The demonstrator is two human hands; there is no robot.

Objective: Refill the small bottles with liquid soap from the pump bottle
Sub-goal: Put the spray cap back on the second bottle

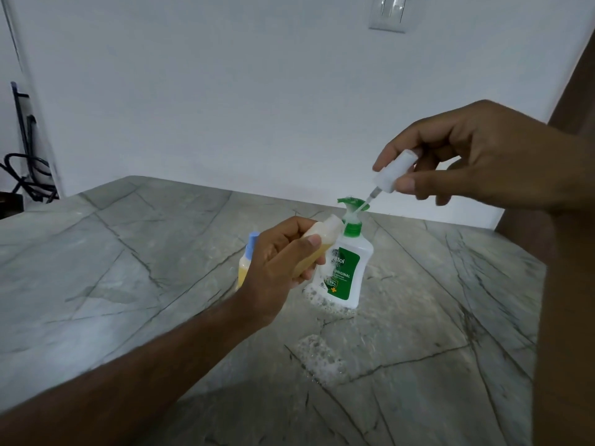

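My left hand [277, 262] grips a small clear bottle [322, 239] holding yellow soap, tilted with its open neck toward the upper right. My right hand [476, 159] pinches that bottle's white spray cap [394, 170], lifted up and to the right; the cap's thin dip tube [360, 206] slants down toward the bottle's neck. Just behind stands the white pump bottle [346, 268] with a green label and green pump head [352, 202]. A second small bottle [246, 262] with a blue cap and yellow soap stands left of my left hand, partly hidden by it.
Everything stands on a grey marble counter [128, 284] against a white wall. Soap foam [322, 358] lies on the counter in front of and around the pump bottle's base. Dark cables [29, 175] hang at the far left. A light switch [391, 11] is on the wall.
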